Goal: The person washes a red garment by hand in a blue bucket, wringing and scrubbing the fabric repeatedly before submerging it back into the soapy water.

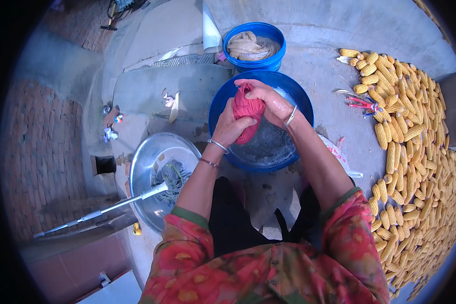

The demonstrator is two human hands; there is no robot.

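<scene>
A bunched, wet-looking red cloth (247, 114) is gripped between my two hands above a round blue basin (307, 95). My left hand (228, 123) holds its lower left side, with the thumb pressed across the front. Around the upper right side curls my right hand (268, 100), its wet skin glistening. Sudsy water (269, 144) fills the basin below the cloth. Each wrist wears a silver-coloured bangle. The fingers behind the cloth are partly hidden.
A blue bucket (255, 64) with beige cloth stands beyond the basin. To the left, a metal basin (136, 171) holds a string mop (171, 178), its handle sticking out leftward. Corn cobs (414, 152) cover the right side. A white plastic bag (332, 152) lies right of the blue basin.
</scene>
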